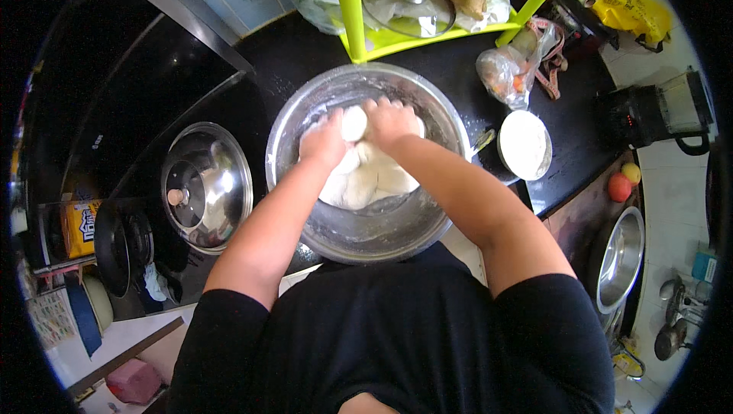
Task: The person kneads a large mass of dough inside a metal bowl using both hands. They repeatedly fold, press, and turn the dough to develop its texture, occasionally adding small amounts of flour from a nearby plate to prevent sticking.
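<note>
A large steel basin [365, 240] stands in front of me on the dark counter. Inside it lies a soft white mass of dough [366, 179], lumpy and folded, with floury smears on the basin wall around it. My left hand [324, 139] grips the dough's far left part, its fingers curled and partly hidden. At the far right part, my right hand [391, 121] presses in with bent fingers. Between the two hands a rounded bulge of dough stands up.
Left of the basin is a domed steel lid [217, 204]. To the right sits a bowl of white flour [524, 145], with a plastic bag of food [508, 74] behind it. A green rack [353, 21] rises at the back. A blender [637, 114] stands far right.
</note>
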Tool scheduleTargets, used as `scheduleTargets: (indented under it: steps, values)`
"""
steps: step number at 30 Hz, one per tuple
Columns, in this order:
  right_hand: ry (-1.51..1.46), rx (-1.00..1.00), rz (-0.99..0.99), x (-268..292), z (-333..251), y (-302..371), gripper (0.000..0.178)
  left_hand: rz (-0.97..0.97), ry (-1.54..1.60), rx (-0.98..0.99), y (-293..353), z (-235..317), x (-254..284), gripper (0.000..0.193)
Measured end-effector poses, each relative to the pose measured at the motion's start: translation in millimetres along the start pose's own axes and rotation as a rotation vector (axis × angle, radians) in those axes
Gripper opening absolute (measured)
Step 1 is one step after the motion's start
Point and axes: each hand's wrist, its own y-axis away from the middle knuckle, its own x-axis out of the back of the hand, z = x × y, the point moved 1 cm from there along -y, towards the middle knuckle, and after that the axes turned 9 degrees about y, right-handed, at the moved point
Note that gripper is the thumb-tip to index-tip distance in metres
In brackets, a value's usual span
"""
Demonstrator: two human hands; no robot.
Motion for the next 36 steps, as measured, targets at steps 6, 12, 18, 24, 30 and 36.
scheduleTargets:
  steps: [6, 12, 18, 24, 30, 36]
  values:
    - [-0.105, 0.317, -0.283, 56.1, 14.1, 96.7, 0.098, -0.381, 0.133, -0.043, 98.3, 39.3, 67.4, 0.105]
    - [0.120, 0.256, -0.296, 29.1, -5.1, 128.3, 0.109, -0.346, -0.124, -0.134, 127.7, 35.2, 12.1, 0.116]
    - [0.204, 0.242, -0.382, 25.2, -21.6, 96.2, 0.109, -0.220, -0.165, -0.073, 94.9, 20.0, -3.6, 0.102]
    - [0.102, 0.204, -0.200, 7.8, -4.7, 26.2, 0.086, -0.242, -0.139, 0.029, 27.3, 8.6, 9.1, 0.099]
    - [-0.209, 0.121, -0.054, 10.7, 26.3, 12.1, 0.065, 0.009, 0.072, -0.039, 30.6, 4.5, 35.1, 0.074]
    - [0.236, 0.352, -0.232, 27.9, 0.6, 107.9, 0.091, -0.182, -0.240, -0.282, 120.8, 16.1, 16.8, 0.091]
